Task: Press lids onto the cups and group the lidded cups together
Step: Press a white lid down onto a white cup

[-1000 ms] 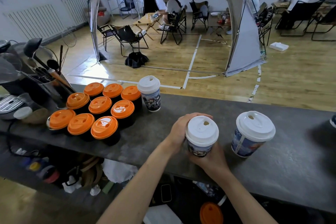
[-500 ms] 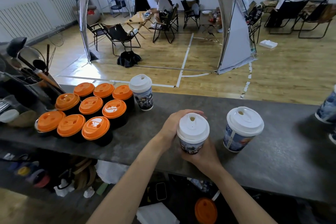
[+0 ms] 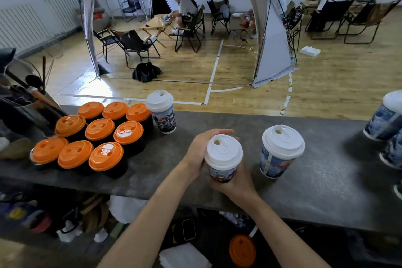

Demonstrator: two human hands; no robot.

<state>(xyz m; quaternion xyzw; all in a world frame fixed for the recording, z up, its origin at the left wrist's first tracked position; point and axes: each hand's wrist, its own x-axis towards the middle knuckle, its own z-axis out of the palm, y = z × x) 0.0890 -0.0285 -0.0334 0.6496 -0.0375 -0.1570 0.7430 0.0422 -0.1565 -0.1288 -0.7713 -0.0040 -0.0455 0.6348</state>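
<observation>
Both hands hold a printed paper cup with a white lid [image 3: 224,154] just above the grey counter [image 3: 217,124]. My left hand [image 3: 201,150] wraps its left and far side; my right hand [image 3: 236,183] cups it from below and the near side. A second white-lidded cup [image 3: 281,150] stands just to its right. Another white-lidded cup [image 3: 161,111] stands at the left, touching a block of several black cups with orange lids [image 3: 100,130].
More printed cups [image 3: 385,119] stand at the counter's far right edge, partly cut off. A holder with utensils [image 3: 26,98] stands at the far left. A loose orange lid [image 3: 242,250] lies on the shelf below the counter. Beyond lie a wooden floor, chairs and seated people.
The view has shifted, bringing the cups at the far right into sight. Both hands keep hold of the white-lidded cup in about the same spot on the counter.
</observation>
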